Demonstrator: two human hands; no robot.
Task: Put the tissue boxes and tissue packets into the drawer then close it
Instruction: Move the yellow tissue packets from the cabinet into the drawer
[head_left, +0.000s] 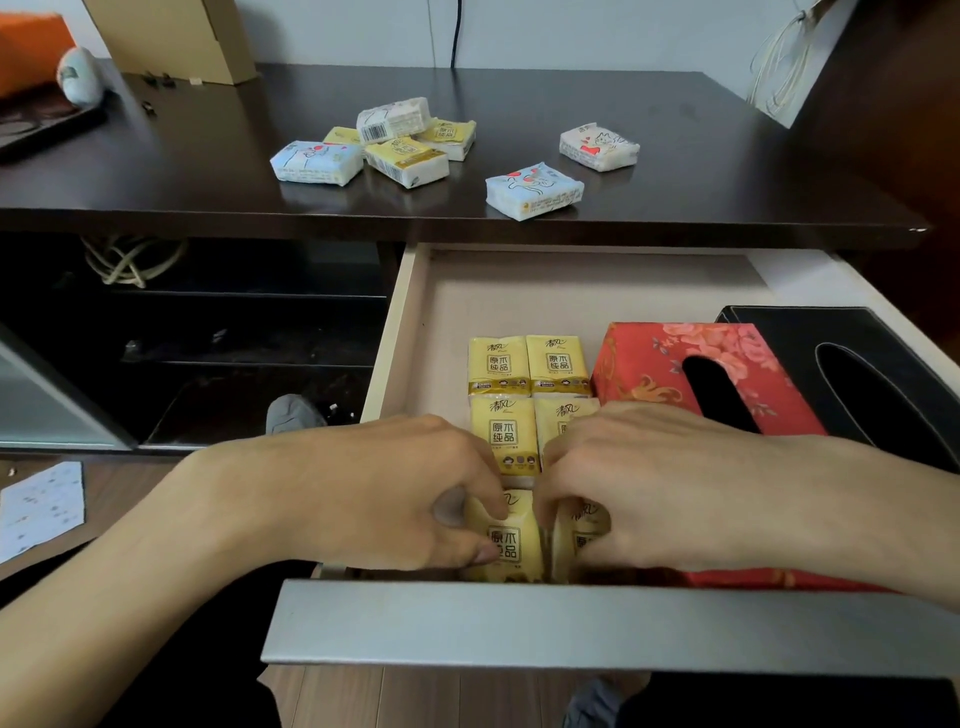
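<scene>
Two small yellow plastic-wrapped tissue packets are being held, one in each hand, at the near end of the open pale wooden drawer (400, 332): the left-hand packet (506, 540) is being pinched by the thumb and fingers of the left hand (374, 493), and the right-hand packet (579, 535) is being gripped by the curled fingers of the right hand (665, 483). Both are being pressed down side by side, just behind the grey drawer front (571, 623). For a tidy fit, they are best being kept upright, touching each other and lined up with the four yellow packets already laid flat (530, 395) just beyond, so that nothing is standing above the rim when the drawer is being shut. Beside the packets, to the right, a red floral tissue box (649, 364) and a black leather-look tissue box (883, 374) are lying in the drawer. On the dark wooden desk top (208, 171) above, a cluster of blue, white and yellow packets (384, 145) and two separate blue and white ones (566, 171) are waiting, so the task is judged roughly half done.
</scene>
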